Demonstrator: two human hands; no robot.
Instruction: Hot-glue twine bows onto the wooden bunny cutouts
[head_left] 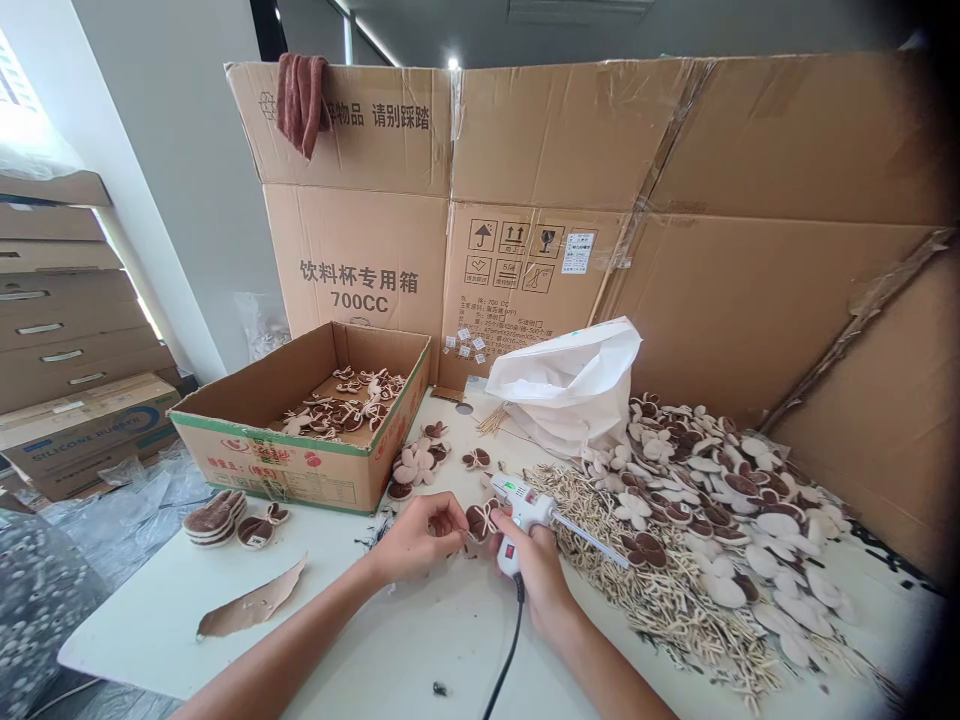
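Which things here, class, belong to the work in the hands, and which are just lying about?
Work: left hand; right hand; glue gun; flower piece; pile of pieces.
Lying about: dried leaf; towel; white bag.

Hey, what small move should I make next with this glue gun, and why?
Probably dab a little glue onto the brown-and-cream flower piece between your hands. Your right hand already grips the hot glue gun with its tip close to that piece, and your left hand sits right beside it, well placed to steady it.
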